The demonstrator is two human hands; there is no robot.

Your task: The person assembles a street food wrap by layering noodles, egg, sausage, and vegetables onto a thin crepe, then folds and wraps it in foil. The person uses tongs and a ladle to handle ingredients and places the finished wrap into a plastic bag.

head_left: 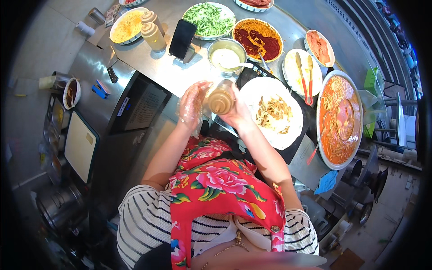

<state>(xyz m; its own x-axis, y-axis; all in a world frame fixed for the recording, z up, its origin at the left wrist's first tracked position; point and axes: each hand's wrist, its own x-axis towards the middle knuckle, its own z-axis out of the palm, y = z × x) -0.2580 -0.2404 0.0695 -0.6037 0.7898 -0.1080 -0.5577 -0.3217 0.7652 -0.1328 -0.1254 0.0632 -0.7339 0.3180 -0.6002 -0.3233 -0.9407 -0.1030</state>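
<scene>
My right hand (237,109) is closed around a clear squeeze bottle (220,101) with a tan cap, seen from above. My left hand (192,104), in a thin clear plastic glove, is beside the bottle with its fingers stretched out and holds nothing that I can see. To the right of the bottle, a thin white round sheet (290,135) lies on a black surface, with a heap of brownish shredded food (273,114) on it. Beyond my hands stands a metal bowl (226,56) of white paste, with a white spoon in it.
Beyond are a phone (182,39), two squeeze bottles (153,37), shredded cucumber (209,20) and red-brown seasoning (258,39). Red-handled tongs (306,78) lie on a plate. A large basin (339,119) of red broth stands right; a knife (112,74) lies left.
</scene>
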